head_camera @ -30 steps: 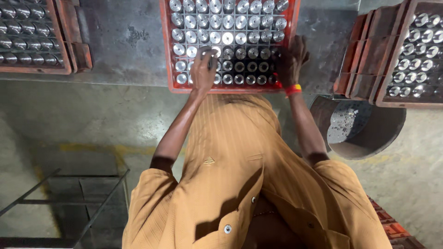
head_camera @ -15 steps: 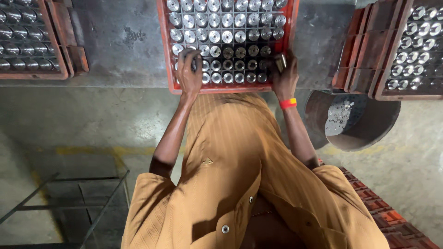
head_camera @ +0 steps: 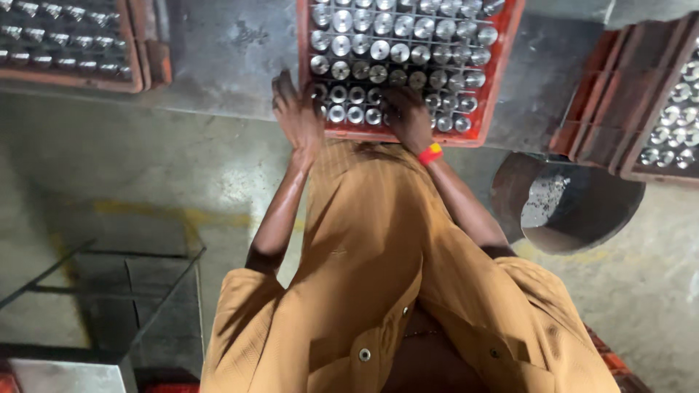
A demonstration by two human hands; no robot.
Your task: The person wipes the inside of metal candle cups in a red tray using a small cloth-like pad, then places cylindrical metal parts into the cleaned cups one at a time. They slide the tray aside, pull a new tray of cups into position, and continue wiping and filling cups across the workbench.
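1. We stand at a grey metal table [head_camera: 218, 58] and look down on a red crate [head_camera: 502, 69] that sits on it. A grid divides the crate into small cells, and in the cells stand round, shiny metal parts [head_camera: 378, 51].

2. Our left hand [head_camera: 297, 116] lies at the near left corner of the crate, back upward, fingers stretched and a little apart. It touches the crate edge; whether something small is under the palm we cannot tell.

3. Our right hand [head_camera: 409, 116] is inside the crate, over the near rows of cells, with the fingers bent downward among the parts. It seems to pinch or feel one part, but the fingers hide it, so we cannot tell if it holds anything. A red wristband [head_camera: 430, 154] is on this wrist.

4. We judge that the step in hand is working along the near rows, cell by cell.

5. The next move, we think, calls for a careful grip with the fingertips, because the parts stand close together and a neighbour can easily be tipped.

6. More crates [head_camera: 65, 44] with similar parts stand to the left and to the right, and a round metal pan [head_camera: 568, 211] is on the floor near the right one.
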